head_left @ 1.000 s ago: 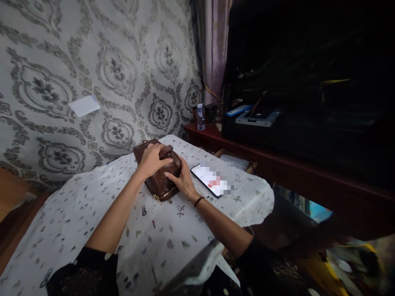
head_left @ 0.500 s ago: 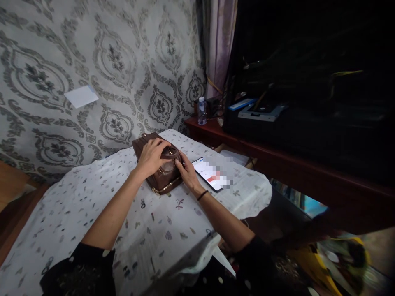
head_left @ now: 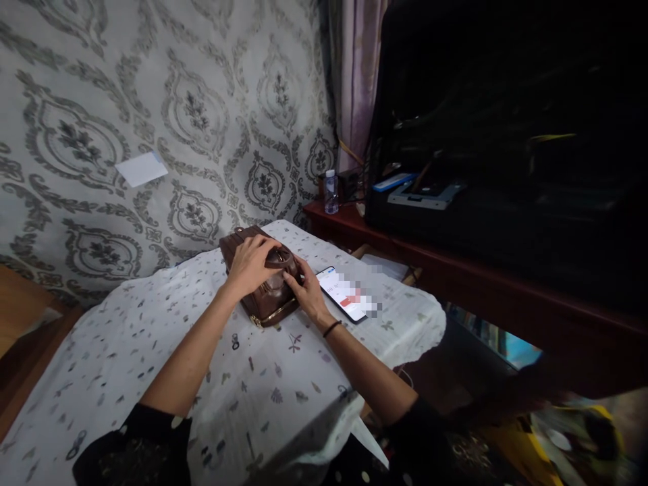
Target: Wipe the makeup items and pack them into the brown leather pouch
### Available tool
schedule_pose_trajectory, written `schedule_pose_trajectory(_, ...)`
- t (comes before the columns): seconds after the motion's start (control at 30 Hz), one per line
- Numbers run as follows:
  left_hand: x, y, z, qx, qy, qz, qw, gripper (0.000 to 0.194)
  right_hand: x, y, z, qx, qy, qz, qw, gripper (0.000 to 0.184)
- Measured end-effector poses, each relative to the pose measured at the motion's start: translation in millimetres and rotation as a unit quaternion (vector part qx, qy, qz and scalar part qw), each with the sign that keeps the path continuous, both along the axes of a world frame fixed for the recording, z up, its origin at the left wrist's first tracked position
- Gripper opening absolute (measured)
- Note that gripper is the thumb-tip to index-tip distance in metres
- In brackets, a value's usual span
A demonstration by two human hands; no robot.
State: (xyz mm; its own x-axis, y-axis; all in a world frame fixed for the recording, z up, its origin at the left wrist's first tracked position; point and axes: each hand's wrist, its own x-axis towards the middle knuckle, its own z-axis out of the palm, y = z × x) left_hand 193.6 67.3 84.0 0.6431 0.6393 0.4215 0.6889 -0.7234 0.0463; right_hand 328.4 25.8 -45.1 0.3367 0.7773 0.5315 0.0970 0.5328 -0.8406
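A brown leather-look bag (head_left: 271,300) with gold-coloured zips lies on the patterned white cloth (head_left: 273,378). Over its top, my left hand (head_left: 249,266) is curved, with thumb and fingers around the strap or handle area near the right end. My right hand (head_left: 306,290) grips the bag's right side, its thumb on the near face and its fingers partly hidden behind. The exact spot where the fingertips meet the bag is hard to make out. Just right of my right hand lies a phone (head_left: 331,278) with its screen lit and partly blurred out.
A clear plastic bottle (head_left: 331,194) stands on the dark red shelf (head_left: 430,253) beyond the cloth. A large black screen (head_left: 506,101) rises at the right, with a grey device (head_left: 422,196) before it. White paper (head_left: 142,169) is on the wallpapered wall.
The view has shifted slightly, so the scene sits a little lower. My right thumb has moved a bit left and up on the bag; my left hand stays over it.
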Motion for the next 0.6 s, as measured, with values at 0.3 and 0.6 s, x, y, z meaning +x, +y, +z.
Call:
schedule_pose_trajectory(0.3, 21, 5, 14.0, -0.044, -0.065, 0.175, 0.981, 0.027, -1, -2, 3.0, -0.011, -0.005, 0.013, 1.000, 0.066)
schedule_pose_trajectory(0.6, 21, 12, 2.5, -0.013, -0.096, 0.171, 0.980, 0.024, -9, -10, 2.5, 0.007, -0.089, -0.048, 0.995, 0.056)
